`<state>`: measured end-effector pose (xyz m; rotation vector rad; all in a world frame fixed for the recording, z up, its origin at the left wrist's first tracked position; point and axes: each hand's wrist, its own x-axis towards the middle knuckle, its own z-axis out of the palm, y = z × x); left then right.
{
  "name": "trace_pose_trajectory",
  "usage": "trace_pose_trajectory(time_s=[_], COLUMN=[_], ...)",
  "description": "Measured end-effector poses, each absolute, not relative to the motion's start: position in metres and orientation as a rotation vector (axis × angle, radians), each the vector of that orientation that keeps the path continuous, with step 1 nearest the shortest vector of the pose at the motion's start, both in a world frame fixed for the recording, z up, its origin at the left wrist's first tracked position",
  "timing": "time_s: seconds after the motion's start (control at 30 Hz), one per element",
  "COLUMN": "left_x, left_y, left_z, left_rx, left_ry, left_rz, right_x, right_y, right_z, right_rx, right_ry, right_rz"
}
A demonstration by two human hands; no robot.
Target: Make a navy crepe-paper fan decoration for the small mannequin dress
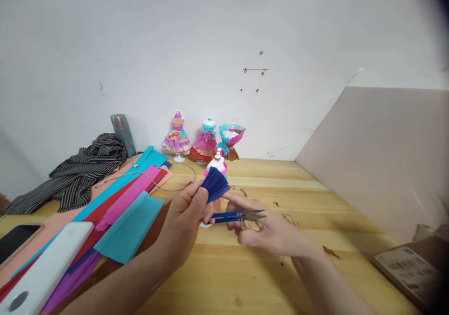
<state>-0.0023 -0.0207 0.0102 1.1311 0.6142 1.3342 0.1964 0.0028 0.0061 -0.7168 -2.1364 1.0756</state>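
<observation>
My left hand (189,217) is closed, pinching the gathered end of a pleated dark blue crepe-paper piece (214,184) between thumb and fingers. Its pleats fan out to the upper right. My right hand (266,228), slightly blurred, reaches in from the right, with its index finger stretched to the fan's lower edge. Blue-handled thread snips (228,217) lie across the right hand's curled fingers, blades pointing right and handle end close to my left fingers. Just behind the blue paper stands a small white mannequin (217,163) with pink trim, partly hidden.
Three paper-dressed mannequins, including a ruffled one (177,139), stand by the wall. Left are coloured crepe-paper sheets (129,226), a white device (59,263), a phone (17,242), striped cloth (91,161) and a bottle (122,132). A cardboard box (410,273) sits right; paper scraps (287,218) dot the wooden table.
</observation>
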Motion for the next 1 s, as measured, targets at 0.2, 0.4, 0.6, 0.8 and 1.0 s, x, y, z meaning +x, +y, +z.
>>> trace_pose_trajectory(time_s=[0.2,0.4,0.6,0.8,1.0], left_x=[0.0,-0.004,0.002,0.008,0.01], left_y=[-0.02,-0.015,-0.013,-0.013,-0.012], left_z=[0.004,0.007,0.002,0.0,-0.002], left_rx=[1.191,1.313,1.152,0.917,0.994], left_ry=[0.631,0.792,0.654,0.519,0.558], left_rz=[1.285,1.259,1.168,1.018,1.062], right_x=[0.171,0.192,0.19,0.173,0.175], right_y=[-0.006,-0.005,-0.006,-0.01,-0.009], right_z=[-0.007,0.0,0.005,0.009,0.007], right_rx=[-0.561,-0.541,-0.844,-0.883,-0.984], right_ry=[-1.689,-1.478,-1.54,-1.58,-1.54], right_rz=[0.937,1.003,1.027,1.18,1.082])
